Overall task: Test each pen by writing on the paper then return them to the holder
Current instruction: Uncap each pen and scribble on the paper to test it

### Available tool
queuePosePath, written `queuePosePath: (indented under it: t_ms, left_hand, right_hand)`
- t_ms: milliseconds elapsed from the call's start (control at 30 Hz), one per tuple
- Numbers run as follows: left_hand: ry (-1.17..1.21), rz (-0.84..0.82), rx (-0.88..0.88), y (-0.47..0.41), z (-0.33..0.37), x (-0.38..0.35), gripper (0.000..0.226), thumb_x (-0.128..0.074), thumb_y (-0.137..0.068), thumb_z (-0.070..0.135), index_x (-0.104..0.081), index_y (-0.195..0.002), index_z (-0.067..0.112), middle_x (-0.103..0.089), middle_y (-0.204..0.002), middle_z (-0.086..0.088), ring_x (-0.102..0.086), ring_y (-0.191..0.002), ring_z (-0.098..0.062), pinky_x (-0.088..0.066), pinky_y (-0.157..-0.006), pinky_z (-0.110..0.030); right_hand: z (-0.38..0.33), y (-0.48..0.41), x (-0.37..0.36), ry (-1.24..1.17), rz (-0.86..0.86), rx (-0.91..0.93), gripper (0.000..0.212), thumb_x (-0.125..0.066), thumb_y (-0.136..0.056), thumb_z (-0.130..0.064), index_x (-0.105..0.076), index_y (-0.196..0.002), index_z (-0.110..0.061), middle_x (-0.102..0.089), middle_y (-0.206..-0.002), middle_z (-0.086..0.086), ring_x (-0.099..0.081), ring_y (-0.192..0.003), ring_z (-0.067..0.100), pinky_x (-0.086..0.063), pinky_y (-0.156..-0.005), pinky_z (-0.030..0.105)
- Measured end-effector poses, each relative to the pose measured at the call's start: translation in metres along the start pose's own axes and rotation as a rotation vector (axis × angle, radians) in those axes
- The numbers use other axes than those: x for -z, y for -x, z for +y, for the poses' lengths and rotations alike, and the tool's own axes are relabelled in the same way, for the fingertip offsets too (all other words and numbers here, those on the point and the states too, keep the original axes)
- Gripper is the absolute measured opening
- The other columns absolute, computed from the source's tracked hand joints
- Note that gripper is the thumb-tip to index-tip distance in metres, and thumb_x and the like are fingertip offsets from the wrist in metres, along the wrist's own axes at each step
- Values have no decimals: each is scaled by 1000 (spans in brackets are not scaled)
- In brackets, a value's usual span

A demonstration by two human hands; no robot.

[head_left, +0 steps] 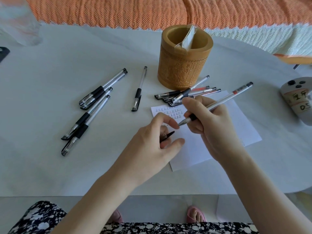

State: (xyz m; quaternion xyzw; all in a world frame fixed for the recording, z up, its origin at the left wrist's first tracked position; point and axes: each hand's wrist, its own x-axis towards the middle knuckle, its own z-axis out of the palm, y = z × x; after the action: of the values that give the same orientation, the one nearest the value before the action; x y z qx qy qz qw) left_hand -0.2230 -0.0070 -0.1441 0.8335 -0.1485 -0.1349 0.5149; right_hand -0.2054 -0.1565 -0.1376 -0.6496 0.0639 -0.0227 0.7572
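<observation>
My right hand (207, 122) grips an uncapped clear pen (226, 100), tip pointing left just above the white paper (243, 125). My left hand (157, 142) rests on the paper's left edge and holds the pen's black cap (168, 135) between its fingers. Rows of small written marks (168, 113) fill the paper's top left corner. The carved wooden holder (183, 61) stands behind the paper with only a clear plastic wrapper (185, 40) inside. Several capped pens (187, 94) lie piled at the holder's base. One pen (139, 89) lies alone left of it, and several more pens (91, 105) lie farther left.
The white table (67, 166) ends at a front edge near my lap. A grey labelled container (298, 102) sits at the right edge. An orange woven cloth (135, 10) runs along the back. A dark object (3, 53) pokes in at far left.
</observation>
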Motion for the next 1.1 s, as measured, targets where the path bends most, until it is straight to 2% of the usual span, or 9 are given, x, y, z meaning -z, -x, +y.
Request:
queuePosePath:
  t_ms: [233, 367, 433, 567, 667, 767, 867, 967, 1100]
  left_hand:
    - [-6, -33, 12, 0, 2, -3, 24, -60, -81, 28, -46, -101, 29, -47, -60, 5, -48, -55, -5, -40, -57, -24]
    - [20, -33, 43, 0, 2, -3, 27, -56, -83, 21, -42, -107, 24, -58, -67, 7, -56, -64, -8, -48, -63, -27]
    - [58, -23, 50, 1, 2, -2, 23, -53, -84, 18, -41, -104, 23, -56, -71, 6, -55, -67, -8, -46, -65, -28]
    - [222, -15, 64, 0, 3, 4, 26, -51, -90, 19, -43, -112, 31, -62, -91, 11, -58, -86, -11, -45, -75, -23]
    - [261, -52, 38, 0, 2, 7, 29, -49, -94, 17, -44, -119, 29, -64, -101, 10, -58, -92, -7, -45, -89, -25]
    - [190, 7, -32, -1, 1, 9, 29, -55, -90, 17, -49, -117, 22, -66, -88, 5, -60, -72, -11, -48, -74, -24]
    - [125, 102, -29, -2, -1, 14, 15, -63, -83, 25, -61, -97, 19, -68, -74, 3, -55, -52, -8, -40, -52, -17]
    - [-121, 137, -97, -1, -4, 14, 20, -59, -84, 35, -61, -77, 17, -59, -56, 1, -49, -46, -9, -35, -48, -15]
    - [-272, 196, -161, -2, -6, 10, 39, -50, -85, 53, -57, -78, 15, -51, -55, 0, -45, -54, -18, -37, -50, -28]
  right_hand:
    - [2, 7, -8, 169, -104, 38, 37, -64, -85, -7, -46, -54, -5, -53, -50, 6, -43, -42, 5, -35, -46, 12]
    - [7, 9, -9, 263, -169, 53, 35, -73, -79, -16, -52, -60, 4, -62, -62, 23, -60, -60, 36, -45, -60, 34]
    - [5, 9, -8, 268, -208, 52, 34, -76, -74, -20, -55, -62, 5, -63, -67, 27, -62, -64, 37, -47, -60, 37]
    - [-1, 6, -1, 267, -305, 26, 24, -73, -68, -25, -63, -64, -4, -60, -53, 0, -54, -54, 7, -39, -55, 11]
    - [-1, 3, 7, 234, -365, 2, 30, -66, -77, -33, -68, -73, -4, -51, -49, -11, -43, -48, 2, -33, -51, 11]
    - [0, 1, 14, 199, -378, -25, 41, -58, -82, -42, -73, -86, -4, -54, -57, -2, -41, -54, 9, -33, -54, 19]
    - [-1, 1, 14, 152, -385, -7, 32, -63, -83, -34, -71, -89, -4, -55, -63, 3, -45, -57, 10, -35, -53, 19]
    - [-2, 1, 14, 108, -327, -50, 15, -68, -80, -24, -63, -82, -10, -57, -59, -2, -46, -55, 12, -37, -50, 18]
    - [-3, 1, 14, 106, -235, -45, 15, -69, -73, -24, -62, -72, -12, -52, -51, -2, -39, -48, 12, -30, -44, 19]
